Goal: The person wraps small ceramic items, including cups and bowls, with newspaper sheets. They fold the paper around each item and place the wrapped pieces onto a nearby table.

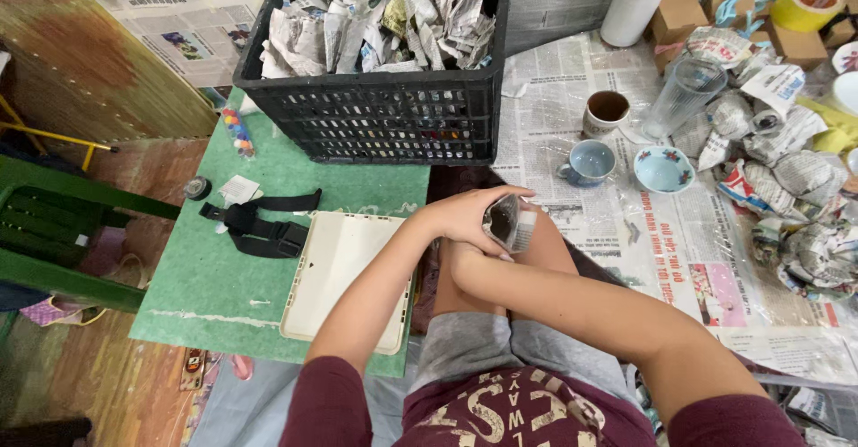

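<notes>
Newspaper-covered floor (572, 107) bears crate (384, 116), mugs (590, 163), bowl (663, 170).

A home packing spot on the floor: newspaper sheets (581, 107) spread out, a black crate (393, 116) of wrapped bundles, cardboard boxes (679, 13), tape roll (807, 2).

Green chair (63, 223) on wooden floor (80, 366), newspaper-covered wall (170, 18)

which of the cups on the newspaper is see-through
The tall clear glass, upper right. The brown mug, blue cup and blue bowl are opaque.
</notes>
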